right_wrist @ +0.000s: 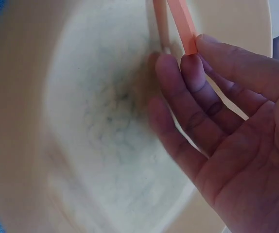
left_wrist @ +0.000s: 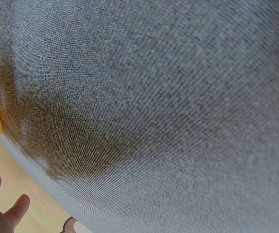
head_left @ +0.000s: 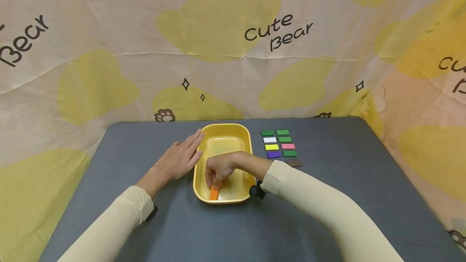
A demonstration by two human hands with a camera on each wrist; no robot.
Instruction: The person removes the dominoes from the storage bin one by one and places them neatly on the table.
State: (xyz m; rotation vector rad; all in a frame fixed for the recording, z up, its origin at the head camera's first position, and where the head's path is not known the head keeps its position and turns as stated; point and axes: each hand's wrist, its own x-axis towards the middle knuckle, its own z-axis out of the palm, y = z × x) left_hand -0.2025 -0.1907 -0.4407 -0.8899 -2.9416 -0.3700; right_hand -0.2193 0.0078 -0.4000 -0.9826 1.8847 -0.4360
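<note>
A yellow tray (head_left: 248, 138) with rounded corners and raised walls sits at the middle of the table. My right hand (head_left: 220, 168) reaches down into it and pinches a thin orange rectangular block (head_left: 214, 194) near the front left corner. In the right wrist view, thumb and fingertips grip one end of the orange block (right_wrist: 183, 26), which points away from the palm over the tray floor (right_wrist: 115, 145). My left hand (head_left: 178, 159) lies at the tray's left rim, its fingers extended; only some of its fingers (left_wrist: 17, 208) show in the left wrist view.
Right of the tray lie several flat rectangular blocks in two columns, among them white (head_left: 270, 140), yellow (head_left: 271, 147), purple (head_left: 274, 154), pink (head_left: 288, 146) and green (head_left: 289, 153). A brown block (head_left: 295, 163) is partly covered by my right sleeve (head_left: 309, 189). A patterned cloth (head_left: 218, 72) hangs behind the grey table (head_left: 153, 229).
</note>
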